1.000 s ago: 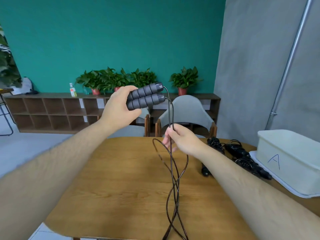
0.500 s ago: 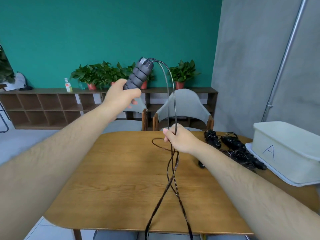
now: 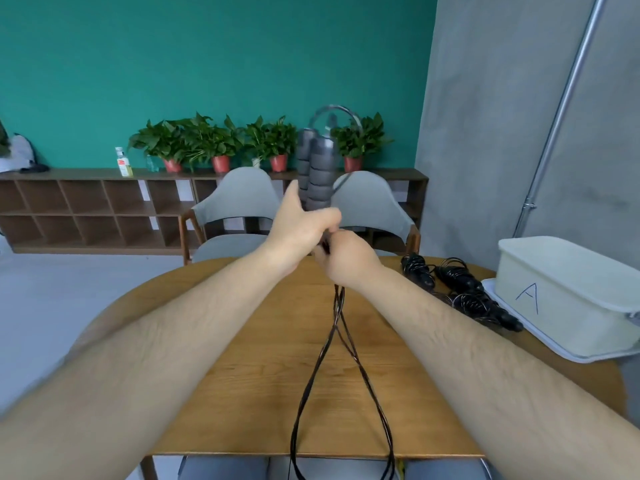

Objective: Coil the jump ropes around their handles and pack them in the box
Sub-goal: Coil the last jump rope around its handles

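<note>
My left hand (image 3: 300, 226) grips two grey foam jump rope handles (image 3: 316, 171) together and holds them upright above the far part of the wooden table (image 3: 221, 368). The black rope (image 3: 332, 344) arcs over the handle tops and hangs in long loops past the table's near edge. My right hand (image 3: 348, 259) touches the left hand just below the handles and pinches the rope strands. Coiled black jump ropes (image 3: 460, 292) lie on the table at the right. The white box (image 3: 568, 292), marked with the letter A, stands on its lid at the far right.
Two grey chairs (image 3: 242, 209) stand behind the table. A low wooden shelf (image 3: 86, 206) with potted plants (image 3: 194, 143) and a small bottle runs along the teal wall. A grey curtain and a metal pole are at the right.
The left hand turned the handles from tilted to upright and moved right. The right hand rose from mid-rope up to the base of the handles, so both hands now touch.
</note>
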